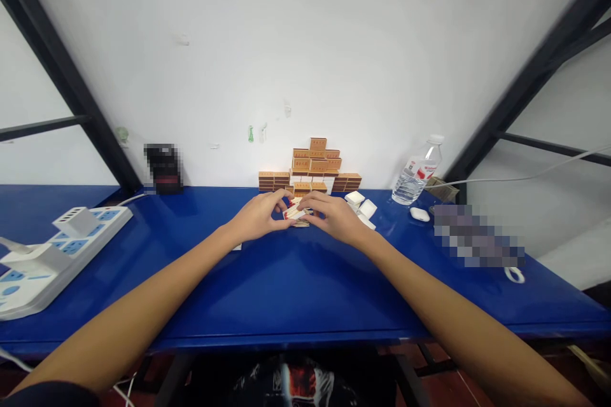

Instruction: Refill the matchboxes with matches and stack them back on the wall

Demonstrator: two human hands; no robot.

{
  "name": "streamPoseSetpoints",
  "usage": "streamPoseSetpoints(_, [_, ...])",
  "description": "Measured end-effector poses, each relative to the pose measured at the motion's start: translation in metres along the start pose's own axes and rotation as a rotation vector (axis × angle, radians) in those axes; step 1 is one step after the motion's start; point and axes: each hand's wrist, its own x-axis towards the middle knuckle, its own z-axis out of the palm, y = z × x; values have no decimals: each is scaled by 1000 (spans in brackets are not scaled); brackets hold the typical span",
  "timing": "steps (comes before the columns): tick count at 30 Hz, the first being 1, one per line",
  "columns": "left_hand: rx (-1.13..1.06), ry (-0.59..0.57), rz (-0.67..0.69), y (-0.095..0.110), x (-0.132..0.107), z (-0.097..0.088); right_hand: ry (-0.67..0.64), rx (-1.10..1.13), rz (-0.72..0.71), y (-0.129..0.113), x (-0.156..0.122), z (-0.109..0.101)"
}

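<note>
My left hand (261, 213) pinches the left end of a small white matchbox tray (289, 214) with red-tipped matches in it. At the tray's right end the thumb and fingers of my right hand (338, 219) are closed on it. A pile of loose matches (301, 224) lies on the table just under and behind the tray, partly hidden by my hands. Beyond them, stacked matchboxes (317, 165) stand against the wall. Several white trays (366, 208) lie to the right of my right hand. Under my left wrist shows a bit of a white piece (237, 247).
The blue table (286, 292) meets a white wall. On the left are a power strip (62, 261) with plugs and a blurred dark object (165, 168). To the right stand a water bottle (417, 172), a white earbud case (419, 214) and a blurred item (477, 235). A white cable (525, 177) crosses there.
</note>
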Motion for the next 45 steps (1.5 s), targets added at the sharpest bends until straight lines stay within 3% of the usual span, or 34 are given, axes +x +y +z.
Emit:
streamPoseSetpoints(5, [27,8,-15,-7,1,7,-70,-161,-18,8,-1,-1])
streamPoseSetpoints(10, [239,68,27,-19,0,25,-127,-206,50,13,-2,-4])
streamPoseSetpoints(17, [337,149,65,-14,1,35,-34,38,200,17,1,1])
streamPoseSetpoints(24, [366,164,36,-14,2,37,9,281,372,24,3,10])
streamPoseSetpoints(34, [369,165,20,-11,2,36,42,622,614,26,5,7])
streamPoseSetpoints(45, [362,168,32,-12,2,35,93,690,709,29,6,9])
